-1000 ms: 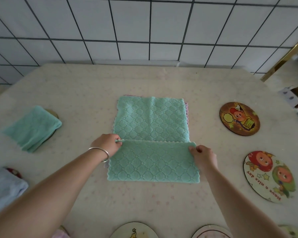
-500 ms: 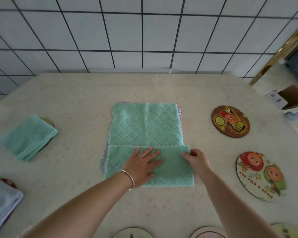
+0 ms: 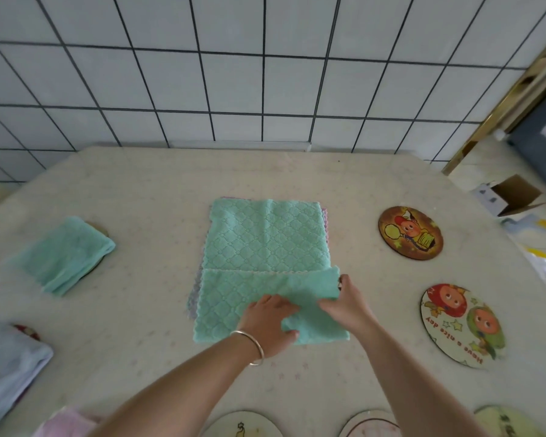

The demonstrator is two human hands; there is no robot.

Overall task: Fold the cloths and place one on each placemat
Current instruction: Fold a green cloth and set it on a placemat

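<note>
Green cloth [image 3: 267, 244] lies mid-table on top of a pile of other cloths, pink/lilac edges [image 3: 326, 222] peeking out at its right and left sides. Its near part is folded up over itself, scalloped edge running across the middle. Left hand [image 3: 270, 326] rests on the folded band, palm down, fingers partly under a raised flap of the fabric, so how far they curl cannot be told; thumb lies at the near edge; silver bangle [image 3: 254, 345] on the wrist. Right hand [image 3: 347, 302] pinches the right end of the folded band, fingers curled on the fabric and lifting it toward the left. Table [image 3: 158, 190] has a pale speckled cover. At left, a folded green cloth [image 3: 65, 255] sits on a mostly hidden placemat [image 3: 100, 230]; near-left, a folded blue-grey cloth [image 3: 8, 370] covers another mat [image 3: 29, 332]. Right side: a dark round cartoon placemat [image 3: 410, 233] and a white round cartoon placemat [image 3: 462, 324], both bare. Near edge shows parts of three more round mats [image 3: 243, 425] and a pink cloth [image 3: 67, 424]. An open cardboard box [image 3: 511, 195] sits off the table at far right; tiled wall [image 3: 265, 74] behind.
</note>
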